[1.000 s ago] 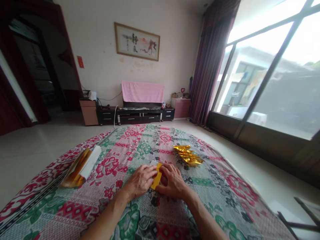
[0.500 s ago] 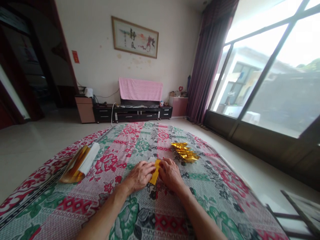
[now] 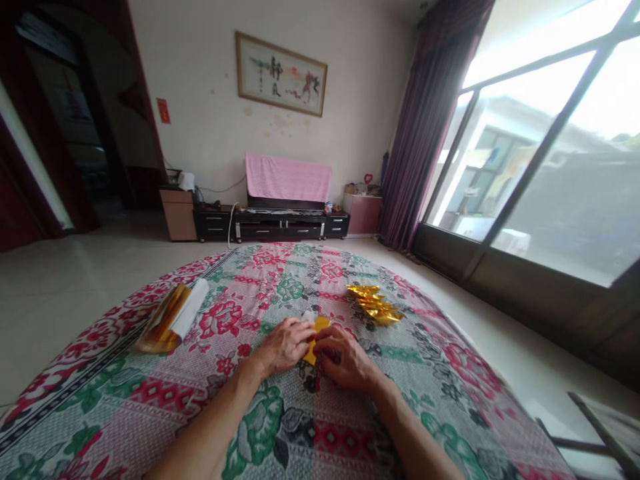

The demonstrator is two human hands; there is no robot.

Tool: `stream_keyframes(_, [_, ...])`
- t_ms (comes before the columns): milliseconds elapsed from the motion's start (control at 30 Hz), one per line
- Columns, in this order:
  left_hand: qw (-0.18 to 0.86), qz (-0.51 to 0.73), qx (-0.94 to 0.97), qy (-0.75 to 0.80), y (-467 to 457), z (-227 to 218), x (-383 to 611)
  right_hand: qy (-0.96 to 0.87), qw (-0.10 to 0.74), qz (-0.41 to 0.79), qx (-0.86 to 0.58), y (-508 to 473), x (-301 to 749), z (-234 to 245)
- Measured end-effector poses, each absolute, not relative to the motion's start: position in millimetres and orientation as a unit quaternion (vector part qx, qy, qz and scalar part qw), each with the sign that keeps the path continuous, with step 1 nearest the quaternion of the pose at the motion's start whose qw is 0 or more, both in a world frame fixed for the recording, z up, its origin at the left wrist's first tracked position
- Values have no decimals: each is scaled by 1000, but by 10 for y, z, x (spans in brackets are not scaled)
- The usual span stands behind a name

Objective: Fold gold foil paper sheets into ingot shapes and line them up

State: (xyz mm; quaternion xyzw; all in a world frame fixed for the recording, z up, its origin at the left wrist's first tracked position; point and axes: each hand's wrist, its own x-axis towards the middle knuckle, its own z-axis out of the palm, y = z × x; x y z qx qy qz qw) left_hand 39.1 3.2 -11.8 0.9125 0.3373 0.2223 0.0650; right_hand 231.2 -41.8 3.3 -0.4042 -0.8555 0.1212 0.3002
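The left hand [image 3: 287,343] and right hand [image 3: 345,360] are both pinching a small folded gold-foil paper [image 3: 316,330] between their closed fingertips, near the middle of the floral cloth [image 3: 280,427]. Its long axis is pointing away from the person, tilting slightly right. Shiny, crinkled folded gold pieces [image 3: 375,305] are lying beyond the right hand, and a stack of foil sheets [image 3: 167,323] is resting near the left edge.

Your left hand [image 3: 287,343] and right hand [image 3: 345,357] meet on the spread cloth [image 3: 300,440] just before you, the paper slip [image 3: 316,330] pinched between them. Beyond your right hand lies a heap of folded pieces [image 3: 375,305]. Well off to your left, near the cloth's edge, lies a stack of sheets [image 3: 173,325]. Behind the cloth a low cabinet [image 3: 280,225] stands against the far wall, a framed picture [image 3: 281,75] above it, the window [image 3: 550,153] to your right.
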Motion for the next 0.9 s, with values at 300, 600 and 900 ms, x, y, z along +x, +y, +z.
stream_keyframes(300, [61,235,912,331,55,-167,381,-867,293,112,-387,-455,2303,56])
stream_keyframes(600, [61,238,909,337,49,-167,387,-801,326,43,-501,-207,2339,-56])
stream_keyframes(900, [71,245,910,328,16,-90,388,-867,294,116,-385,-441,2303,86])
